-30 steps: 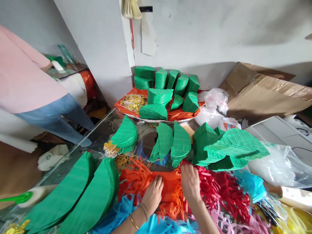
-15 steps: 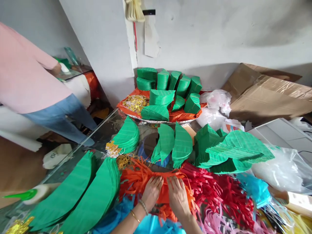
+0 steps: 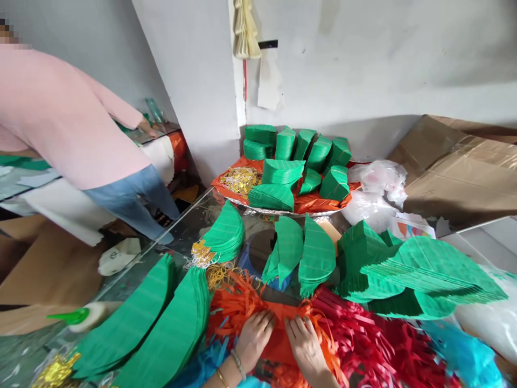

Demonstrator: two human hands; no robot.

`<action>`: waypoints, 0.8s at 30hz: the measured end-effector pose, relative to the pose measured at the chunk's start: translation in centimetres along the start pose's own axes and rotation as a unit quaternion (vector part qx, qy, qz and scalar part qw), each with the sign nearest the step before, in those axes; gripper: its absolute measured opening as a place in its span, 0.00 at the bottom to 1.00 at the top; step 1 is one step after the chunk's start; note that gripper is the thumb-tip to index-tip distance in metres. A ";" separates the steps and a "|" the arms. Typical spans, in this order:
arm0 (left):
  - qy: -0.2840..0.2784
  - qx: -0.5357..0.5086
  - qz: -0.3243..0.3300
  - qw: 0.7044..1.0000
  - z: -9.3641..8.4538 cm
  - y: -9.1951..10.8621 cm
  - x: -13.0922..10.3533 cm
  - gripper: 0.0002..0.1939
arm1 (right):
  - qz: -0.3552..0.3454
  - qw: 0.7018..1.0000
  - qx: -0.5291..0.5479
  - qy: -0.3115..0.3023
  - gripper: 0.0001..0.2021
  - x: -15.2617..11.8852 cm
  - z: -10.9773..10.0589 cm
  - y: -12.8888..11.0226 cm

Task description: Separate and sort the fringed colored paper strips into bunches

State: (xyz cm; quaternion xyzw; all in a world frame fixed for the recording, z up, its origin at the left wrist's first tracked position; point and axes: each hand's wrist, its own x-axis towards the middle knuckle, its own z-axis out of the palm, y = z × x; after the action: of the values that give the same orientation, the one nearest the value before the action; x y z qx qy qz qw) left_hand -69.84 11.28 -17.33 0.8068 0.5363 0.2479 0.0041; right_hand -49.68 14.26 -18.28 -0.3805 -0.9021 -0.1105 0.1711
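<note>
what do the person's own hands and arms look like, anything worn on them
Both hands are bare, with no gloves and no sleeves in view. The left hand has two bracelets at the wrist: a beaded silver-toned bracelet and a thin gold bangle lower on the forearm. The right hand shows no jewellery.

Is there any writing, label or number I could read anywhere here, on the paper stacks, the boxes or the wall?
None can be read.
The white bag on the floor bears a small dark mark, too blurred to read.
The printed sheet by the plastic bags shows colours only, no legible words.
The cardboard boxes, the green paper stacks and the orange fringe under both hands show no writing.
</note>
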 end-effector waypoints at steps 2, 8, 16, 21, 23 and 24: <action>0.005 -0.007 0.001 1.000 -0.4 0.1 0.2 0.23 | 0.000 1.000 -0.001 0.000 0.19 -0.2 0.4 0.1; 0.001 -0.008 -0.069 0.998 -2.0 0.3 1.6 0.21 | 0.105 0.986 0.127 -0.037 0.15 1.3 -1.8 1.0; -0.040 0.081 -0.177 0.980 -2.0 -1.0 2.7 0.23 | 0.295 0.928 0.175 -0.145 0.09 4.9 -4.6 2.0; -0.045 0.124 -0.189 0.973 -2.8 -2.0 2.9 0.24 | 0.249 0.960 0.087 -0.091 0.08 5.1 -3.6 1.3; -0.032 0.131 -0.174 0.975 -2.6 -1.2 2.9 0.24 | 0.241 0.964 0.079 -0.077 0.09 5.1 -3.3 1.0; -0.025 0.123 -0.147 0.981 -2.2 -0.5 2.9 0.25 | 0.239 0.965 0.079 -0.075 0.09 5.1 -3.2 0.9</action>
State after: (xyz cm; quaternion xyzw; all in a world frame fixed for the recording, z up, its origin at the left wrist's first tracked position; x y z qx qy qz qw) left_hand -70.35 13.41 -14.38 0.7196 0.6749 0.1569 -0.0455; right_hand -51.65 17.09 -13.25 -0.5776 -0.8009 0.0335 0.1541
